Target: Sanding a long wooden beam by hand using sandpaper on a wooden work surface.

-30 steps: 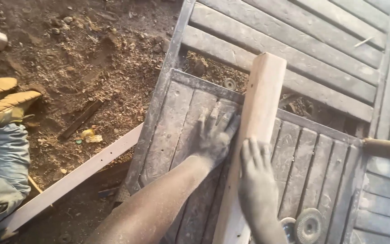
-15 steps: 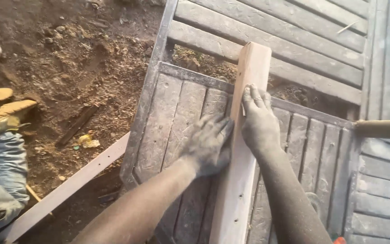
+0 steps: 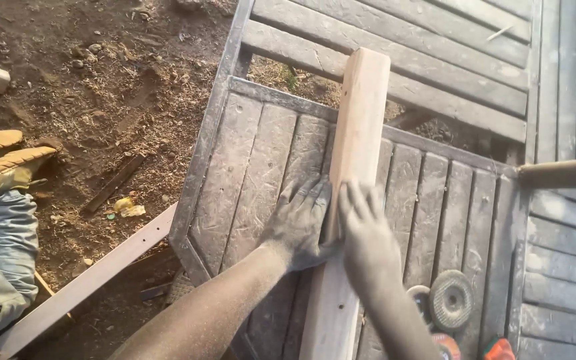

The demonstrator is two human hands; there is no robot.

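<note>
Head view. A pale wooden batten (image 3: 353, 193) lies flat on a grey slatted panel (image 3: 255, 173) that serves as the desk. Its far end sits toward 12 o'clock, just past the panel's upper frame rail; the near end runs out of the picture at 6 o'clock. The long axis runs roughly 12 to 6, leaning slightly, the far end tipped toward 1 o'clock. The broad face is up.

The left hand (image 3: 299, 223) lies palm down on the slats, fingers (image 3: 318, 197) spread and open, their edge touching the batten's left side. The right hand (image 3: 366, 233) rests on top of the batten, fingers extended and flat, pressing rather than wrapped round it. Neither hand grips anything. Both are coated in grey dust.

Handling, as a judgement: the batten looks like sawn softwood, stiff, fairly light for its length, with a dry, rough face that should not slip under a palm. Square edges offer a sound hold across the narrow faces, best near mid-length, where the hands now are, for balance. Splinters are possible along the corners.

Surroundings: grinding discs (image 3: 449, 300) lie on the panel at 5 o'clock of the right hand. A round handle (image 3: 561, 173) enters from 3 o'clock. At 9 o'clock, on bare soil (image 3: 101, 87), are another person's tan boots (image 3: 1, 160).
</note>
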